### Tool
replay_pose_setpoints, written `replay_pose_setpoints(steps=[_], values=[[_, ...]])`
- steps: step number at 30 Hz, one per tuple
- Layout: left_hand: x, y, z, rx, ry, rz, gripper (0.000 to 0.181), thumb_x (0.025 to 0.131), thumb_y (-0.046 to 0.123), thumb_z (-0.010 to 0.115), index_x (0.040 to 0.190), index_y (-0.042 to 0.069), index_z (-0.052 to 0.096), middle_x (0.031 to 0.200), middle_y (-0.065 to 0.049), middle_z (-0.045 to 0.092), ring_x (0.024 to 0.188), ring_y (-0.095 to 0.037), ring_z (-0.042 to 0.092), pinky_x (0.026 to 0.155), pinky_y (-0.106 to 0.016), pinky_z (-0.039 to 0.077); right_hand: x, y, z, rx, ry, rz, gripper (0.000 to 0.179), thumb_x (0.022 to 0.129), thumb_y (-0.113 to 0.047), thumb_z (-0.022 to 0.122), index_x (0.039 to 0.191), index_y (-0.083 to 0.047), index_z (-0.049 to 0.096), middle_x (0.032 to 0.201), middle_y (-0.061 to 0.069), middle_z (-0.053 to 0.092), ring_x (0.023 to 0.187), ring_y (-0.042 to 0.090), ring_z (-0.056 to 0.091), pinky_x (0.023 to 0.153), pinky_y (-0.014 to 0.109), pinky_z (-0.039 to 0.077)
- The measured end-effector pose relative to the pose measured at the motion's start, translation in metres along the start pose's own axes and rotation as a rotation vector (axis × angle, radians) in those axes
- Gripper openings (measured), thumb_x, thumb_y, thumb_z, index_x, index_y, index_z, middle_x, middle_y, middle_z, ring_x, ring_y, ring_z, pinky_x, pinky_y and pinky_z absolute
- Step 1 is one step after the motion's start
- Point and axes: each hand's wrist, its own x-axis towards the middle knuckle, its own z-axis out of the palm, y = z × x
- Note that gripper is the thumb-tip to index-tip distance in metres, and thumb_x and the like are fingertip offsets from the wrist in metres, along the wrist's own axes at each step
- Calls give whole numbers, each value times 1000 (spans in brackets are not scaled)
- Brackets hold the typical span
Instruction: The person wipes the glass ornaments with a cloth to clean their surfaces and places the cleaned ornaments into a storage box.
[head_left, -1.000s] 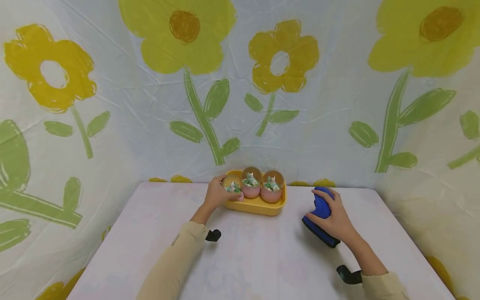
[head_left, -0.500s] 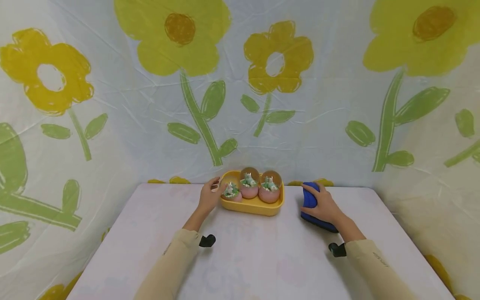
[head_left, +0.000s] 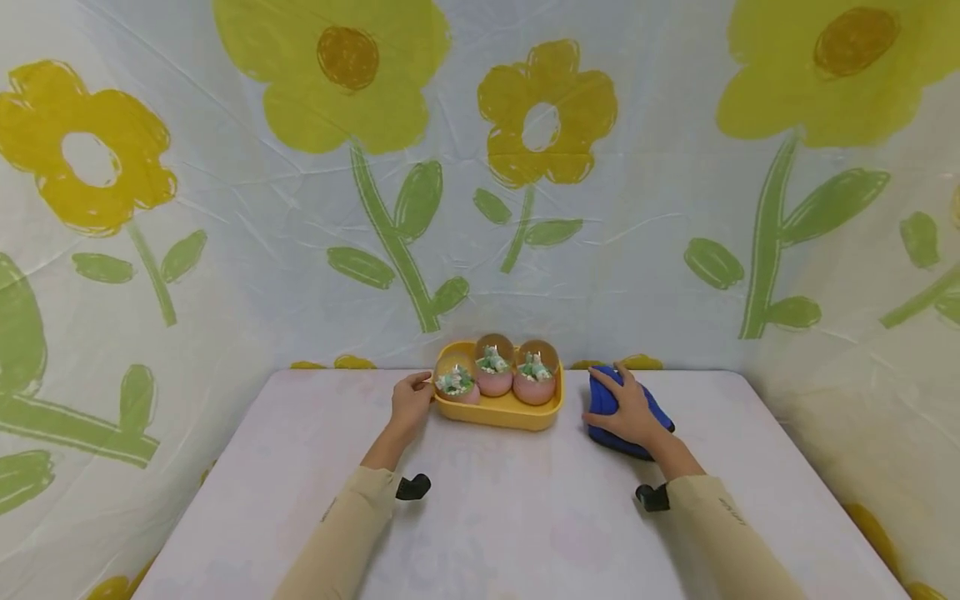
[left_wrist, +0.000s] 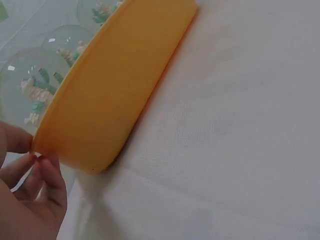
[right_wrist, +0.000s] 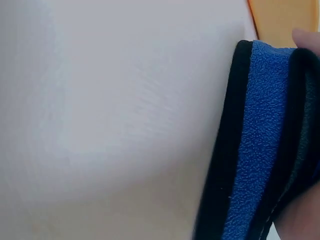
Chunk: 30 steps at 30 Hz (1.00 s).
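In the head view a yellow tray [head_left: 495, 417] stands at the back of the table with three snow globes in it. The left globe [head_left: 465, 395] leans to the left; the back globe [head_left: 495, 383] and the right globe [head_left: 534, 390] sit upright. My left hand [head_left: 411, 406] is at the tray's left end. The left wrist view has its thumb and fingers pinching the tray's rim [left_wrist: 45, 112]. To the right of the tray, my right hand [head_left: 628, 417] grips a folded blue towel [head_left: 600, 398] with black edging, its thumb and fingers spread across it. The right wrist view catches the towel's layered folds [right_wrist: 262, 125].
Under everything lies a pale tabletop [head_left: 517, 517]. Directly behind the tray rises a flower-printed cloth backdrop [head_left: 630, 275]. A black wrist-camera piece sticks out by each sleeve, the left one [head_left: 414, 487] and the right one [head_left: 651, 497].
My left hand has let go of the left snow globe and moved left onto the tray's rim. My right hand has brought the blue towel leftward, nearer the tray, and lower toward the table.
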Motion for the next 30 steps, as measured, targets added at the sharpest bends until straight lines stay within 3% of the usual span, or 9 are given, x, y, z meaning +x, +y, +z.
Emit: replay_pose_setpoints(steps=[4, 9, 15, 20, 30], values=[[2, -2, -3, -54, -4, -62, 33, 88, 1, 57, 120, -5, 62, 92, -13, 64, 71, -18, 62, 70, -38, 55, 0, -4, 2, -17, 0, -8, 93, 80, -41, 75, 155, -19, 23, 153, 30, 13, 134, 60, 12, 97, 79, 12], [2, 0, -4, -95, 15, -106, 30, 86, 3, 61, 115, -4, 65, 82, -10, 65, 65, -14, 58, 62, -30, 52, 2, -8, 4, -31, 2, -19, 92, 81, -42, 74, 154, -17, 25, 151, 28, 26, 132, 63, 11, 98, 78, 9], [-6, 1, -4, -95, 29, -145, 29, 83, 3, 63, 110, -6, 66, 79, -10, 65, 66, -15, 59, 66, -33, 53, 4, -3, 6, -45, -35, 14, 88, 81, -47, 71, 153, -21, 27, 152, 27, 26, 132, 63, 8, 97, 79, 6], [-12, -1, -3, -119, 17, -157, 27, 84, 4, 64, 109, -5, 67, 82, -11, 66, 72, -19, 62, 72, -39, 54, 8, 6, 11, -52, -50, 39, 87, 81, -51, 71, 152, -21, 31, 152, 26, 27, 134, 62, 6, 96, 79, 4], [-13, -6, -3, -156, 16, -148, 26, 85, 6, 67, 110, -3, 67, 85, -11, 67, 73, -21, 63, 70, -38, 55, 16, 4, 11, -41, -55, 94, 85, 80, -54, 70, 150, -21, 35, 150, 28, 27, 133, 63, 3, 95, 80, 3]])
